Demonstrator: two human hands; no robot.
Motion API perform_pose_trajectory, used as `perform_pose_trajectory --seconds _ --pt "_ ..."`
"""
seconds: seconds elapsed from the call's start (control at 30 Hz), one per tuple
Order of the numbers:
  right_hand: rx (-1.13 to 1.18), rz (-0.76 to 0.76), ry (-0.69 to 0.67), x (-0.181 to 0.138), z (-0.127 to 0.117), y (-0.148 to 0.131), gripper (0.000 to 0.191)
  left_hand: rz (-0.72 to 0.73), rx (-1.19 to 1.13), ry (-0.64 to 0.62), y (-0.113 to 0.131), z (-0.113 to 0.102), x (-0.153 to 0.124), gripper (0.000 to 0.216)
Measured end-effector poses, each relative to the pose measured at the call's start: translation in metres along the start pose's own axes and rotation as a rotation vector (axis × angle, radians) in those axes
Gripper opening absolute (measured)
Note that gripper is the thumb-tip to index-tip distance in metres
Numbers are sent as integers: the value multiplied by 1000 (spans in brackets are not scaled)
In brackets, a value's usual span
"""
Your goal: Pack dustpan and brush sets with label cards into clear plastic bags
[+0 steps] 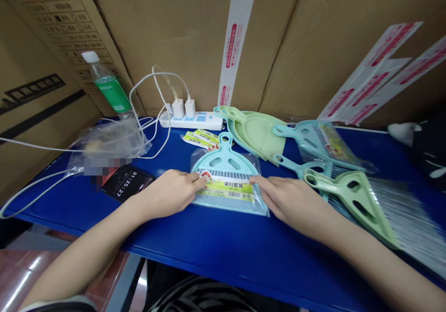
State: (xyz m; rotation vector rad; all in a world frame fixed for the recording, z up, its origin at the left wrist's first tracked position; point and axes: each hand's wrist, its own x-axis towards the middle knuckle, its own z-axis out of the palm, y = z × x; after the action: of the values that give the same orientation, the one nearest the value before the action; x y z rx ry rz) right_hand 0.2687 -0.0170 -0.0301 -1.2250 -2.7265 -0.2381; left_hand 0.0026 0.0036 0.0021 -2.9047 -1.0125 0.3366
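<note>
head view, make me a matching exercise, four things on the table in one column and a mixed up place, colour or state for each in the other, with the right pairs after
Column one
1. bottle
2. phone
3. power strip
4. bagged dustpan with a brush

Column two
a. white, with plugs in it
b. between the left hand and the right hand, touched by both
c. white cap and green label
d. dark screen with light digits

Right pairs
1-c
2-d
3-a
4-b
</note>
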Motion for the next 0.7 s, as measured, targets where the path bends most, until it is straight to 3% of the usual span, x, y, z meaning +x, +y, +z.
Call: perform_pose_trajectory --seconds 0.7 --pt "-15 -22 35 1 0 0 27 1 -1 11 0 2 -1 18"
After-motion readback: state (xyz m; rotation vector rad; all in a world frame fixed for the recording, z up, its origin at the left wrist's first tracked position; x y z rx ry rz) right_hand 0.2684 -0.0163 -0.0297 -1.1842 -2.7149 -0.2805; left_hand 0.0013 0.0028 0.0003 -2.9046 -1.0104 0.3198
